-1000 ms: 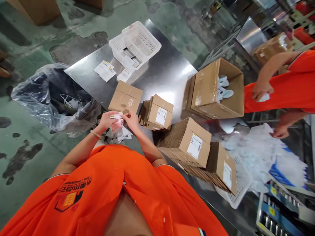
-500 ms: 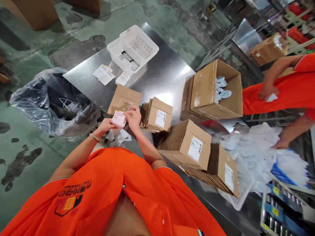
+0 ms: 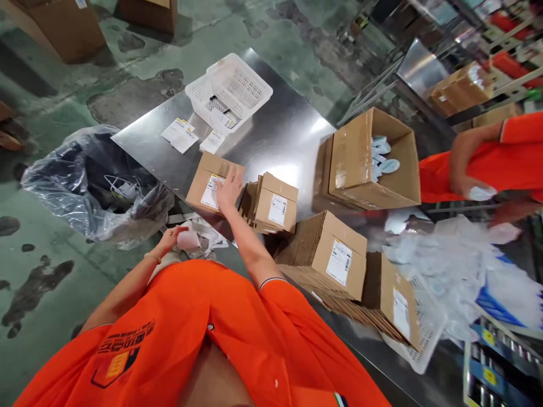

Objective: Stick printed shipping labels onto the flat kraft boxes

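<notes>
My right hand (image 3: 229, 189) lies with fingers spread on a flat brown cardboard box (image 3: 199, 182), at the right edge of a white printed label (image 3: 211, 192). The label sits on the box's face, its right side partly covered by my fingers. Lower and to the left, my left hand (image 3: 170, 238) is beside the table's front edge, fingers stretched out. A pinkish slip of backing paper (image 3: 188, 239) is at its fingertips, above a heap of crumpled white paper scraps (image 3: 212, 236). Beside my right hand stands a stack of folded, labelled boxes (image 3: 278, 195).
Label sheets (image 3: 180, 134) and a white plastic basket (image 3: 250, 93) lie toward the back. More flattened boxes (image 3: 337, 249) stand to the right, near an open carton (image 3: 352, 164) of pale items. A plastic-lined bin (image 3: 97, 192) is at left. A co-worker's hand (image 3: 469, 186) holds something whitish.
The label has gone from between my hands onto the box. My right hand has come down flat there, while my left has moved down and left with the pinkish backing paper.
</notes>
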Demonstrator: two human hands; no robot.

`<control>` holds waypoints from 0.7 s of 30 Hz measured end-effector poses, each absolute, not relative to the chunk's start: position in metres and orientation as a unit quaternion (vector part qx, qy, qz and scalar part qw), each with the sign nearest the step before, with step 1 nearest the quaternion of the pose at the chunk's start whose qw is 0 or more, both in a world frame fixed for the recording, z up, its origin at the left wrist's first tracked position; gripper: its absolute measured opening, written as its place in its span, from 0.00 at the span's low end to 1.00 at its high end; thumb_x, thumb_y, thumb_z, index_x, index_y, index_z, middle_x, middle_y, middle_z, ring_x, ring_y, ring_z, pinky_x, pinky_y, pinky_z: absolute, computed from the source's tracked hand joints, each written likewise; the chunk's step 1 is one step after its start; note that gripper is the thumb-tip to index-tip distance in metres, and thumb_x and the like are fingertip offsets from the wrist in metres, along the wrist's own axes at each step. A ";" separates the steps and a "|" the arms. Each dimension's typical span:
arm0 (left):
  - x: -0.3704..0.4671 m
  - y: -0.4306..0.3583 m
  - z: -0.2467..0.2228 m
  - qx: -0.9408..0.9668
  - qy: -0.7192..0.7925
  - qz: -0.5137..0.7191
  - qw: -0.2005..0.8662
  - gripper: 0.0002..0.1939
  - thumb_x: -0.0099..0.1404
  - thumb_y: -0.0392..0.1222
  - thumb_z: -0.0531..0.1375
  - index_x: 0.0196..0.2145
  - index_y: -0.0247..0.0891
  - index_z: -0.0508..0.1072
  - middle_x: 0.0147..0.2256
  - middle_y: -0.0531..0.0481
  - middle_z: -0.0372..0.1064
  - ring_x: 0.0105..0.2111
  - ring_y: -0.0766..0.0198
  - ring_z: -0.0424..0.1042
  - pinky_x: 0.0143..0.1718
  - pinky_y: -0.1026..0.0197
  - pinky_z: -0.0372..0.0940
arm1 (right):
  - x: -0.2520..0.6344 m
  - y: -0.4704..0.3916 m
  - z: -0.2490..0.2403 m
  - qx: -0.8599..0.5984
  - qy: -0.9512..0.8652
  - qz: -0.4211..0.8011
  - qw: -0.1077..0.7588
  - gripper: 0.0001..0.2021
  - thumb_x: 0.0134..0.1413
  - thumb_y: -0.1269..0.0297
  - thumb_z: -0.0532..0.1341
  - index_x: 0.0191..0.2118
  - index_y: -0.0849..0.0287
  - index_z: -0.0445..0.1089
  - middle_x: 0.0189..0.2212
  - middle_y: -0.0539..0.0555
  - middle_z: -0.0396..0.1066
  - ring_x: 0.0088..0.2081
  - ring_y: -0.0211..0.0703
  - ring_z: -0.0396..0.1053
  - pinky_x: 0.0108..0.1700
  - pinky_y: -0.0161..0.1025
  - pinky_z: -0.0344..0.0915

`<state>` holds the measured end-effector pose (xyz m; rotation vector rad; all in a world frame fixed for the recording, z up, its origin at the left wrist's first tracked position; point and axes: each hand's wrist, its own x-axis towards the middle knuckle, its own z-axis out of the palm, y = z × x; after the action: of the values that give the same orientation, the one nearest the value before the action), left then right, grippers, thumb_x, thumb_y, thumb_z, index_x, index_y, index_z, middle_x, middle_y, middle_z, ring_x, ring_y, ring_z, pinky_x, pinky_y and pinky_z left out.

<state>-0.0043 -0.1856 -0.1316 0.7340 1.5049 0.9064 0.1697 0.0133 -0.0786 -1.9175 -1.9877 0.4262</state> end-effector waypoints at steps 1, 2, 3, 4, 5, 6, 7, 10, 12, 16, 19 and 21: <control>-0.008 -0.182 -0.129 0.325 0.648 0.402 0.559 0.33 0.55 0.74 0.66 0.29 0.36 0.83 0.32 0.37 0.81 0.39 0.48 0.80 0.40 0.53 0.73 | 0.163 0.005 -0.080 -0.637 -0.741 0.157 0.140 0.36 0.70 0.58 0.61 0.77 0.65 0.55 0.79 0.71 0.46 0.80 0.61 0.43 0.77 0.59 0.49; -0.009 -0.176 -0.125 0.337 0.654 0.413 0.537 0.32 0.58 0.71 0.64 0.32 0.35 0.83 0.33 0.38 0.81 0.38 0.50 0.79 0.40 0.54 0.73 | 0.158 -0.001 -0.081 -0.600 -0.775 0.166 0.106 0.36 0.72 0.57 0.59 0.78 0.67 0.53 0.79 0.72 0.45 0.80 0.60 0.42 0.78 0.57 0.46; -0.010 -0.166 -0.120 0.348 0.662 0.421 0.514 0.29 0.61 0.67 0.64 0.36 0.34 0.84 0.34 0.40 0.81 0.37 0.53 0.78 0.40 0.55 0.73 | 0.156 -0.007 -0.083 -0.575 -0.795 0.174 0.077 0.36 0.73 0.56 0.57 0.78 0.70 0.52 0.79 0.72 0.45 0.81 0.59 0.41 0.78 0.56 0.45; -0.009 -0.154 -0.115 0.359 0.672 0.422 0.492 0.26 0.63 0.61 0.64 0.42 0.33 0.85 0.34 0.44 0.81 0.35 0.55 0.77 0.39 0.57 0.72 | 0.158 -0.010 -0.085 -0.570 -0.800 0.179 0.058 0.35 0.74 0.57 0.55 0.78 0.72 0.52 0.79 0.72 0.44 0.81 0.58 0.42 0.79 0.56 0.43; -0.008 -0.140 -0.110 0.370 0.686 0.414 0.470 0.24 0.63 0.55 0.65 0.48 0.33 0.84 0.32 0.47 0.80 0.33 0.58 0.76 0.38 0.59 0.71 | 0.163 -0.012 -0.086 -0.586 -0.789 0.179 0.051 0.34 0.75 0.59 0.53 0.78 0.73 0.52 0.79 0.72 0.44 0.81 0.58 0.43 0.79 0.56 0.43; -0.007 -0.127 -0.106 0.385 0.703 0.399 0.445 0.25 0.64 0.49 0.65 0.54 0.32 0.82 0.30 0.50 0.78 0.30 0.60 0.74 0.38 0.60 0.70 | 0.171 -0.012 -0.087 -0.618 -0.765 0.174 0.056 0.33 0.75 0.60 0.52 0.77 0.74 0.52 0.79 0.72 0.45 0.80 0.59 0.44 0.79 0.56 0.43; -0.005 -0.115 -0.101 0.401 0.722 0.375 0.421 0.28 0.64 0.43 0.64 0.59 0.31 0.80 0.28 0.51 0.76 0.29 0.61 0.73 0.37 0.60 0.69 | 0.180 -0.011 -0.087 -0.658 -0.731 0.167 0.070 0.32 0.75 0.61 0.51 0.77 0.74 0.53 0.79 0.72 0.46 0.80 0.60 0.44 0.79 0.57 0.44; 0.000 -0.091 -0.093 0.435 0.758 0.307 0.377 0.31 0.62 0.37 0.64 0.63 0.28 0.78 0.26 0.49 0.76 0.31 0.55 0.76 0.41 0.58 0.70 | 0.204 -0.009 -0.083 -0.747 -0.629 0.182 0.111 0.29 0.73 0.64 0.53 0.73 0.74 0.60 0.76 0.77 0.51 0.77 0.65 0.53 0.75 0.60 0.53; 0.004 -0.090 -0.092 0.446 0.754 0.310 0.371 0.28 0.62 0.38 0.65 0.60 0.28 0.80 0.32 0.42 0.81 0.38 0.49 0.80 0.46 0.55 0.72 | 0.210 -0.009 -0.078 -0.773 -0.581 0.223 0.126 0.26 0.71 0.65 0.55 0.69 0.72 0.65 0.72 0.79 0.59 0.72 0.68 0.62 0.70 0.60 0.62; 0.016 -0.107 -0.089 0.458 0.672 0.378 0.442 0.30 0.61 0.50 0.69 0.58 0.31 0.82 0.41 0.40 0.83 0.43 0.47 0.81 0.50 0.49 0.75 | 0.242 -0.006 -0.056 -0.800 -0.514 0.250 0.180 0.21 0.72 0.64 0.54 0.65 0.66 0.67 0.60 0.72 0.74 0.60 0.63 0.75 0.61 0.57 0.71; 0.021 -0.122 -0.083 0.452 0.594 0.429 0.508 0.32 0.57 0.60 0.71 0.52 0.35 0.84 0.39 0.45 0.83 0.40 0.50 0.80 0.47 0.50 0.76 | 0.312 -0.001 -0.030 -0.822 -0.484 0.202 0.222 0.21 0.73 0.64 0.51 0.64 0.62 0.68 0.55 0.67 0.77 0.55 0.59 0.77 0.58 0.55 0.72; 0.021 -0.130 -0.077 0.444 0.565 0.447 0.533 0.29 0.55 0.64 0.72 0.42 0.36 0.85 0.38 0.43 0.83 0.39 0.51 0.79 0.44 0.51 0.76 | 0.362 -0.001 -0.013 -0.842 -0.461 0.168 0.226 0.21 0.71 0.65 0.51 0.64 0.61 0.68 0.55 0.67 0.77 0.57 0.60 0.75 0.59 0.57 0.71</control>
<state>0.0213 -0.1295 -0.0766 1.0582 1.3462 1.0660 0.3624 -0.0006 -0.0130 -2.3208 -1.2708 0.4634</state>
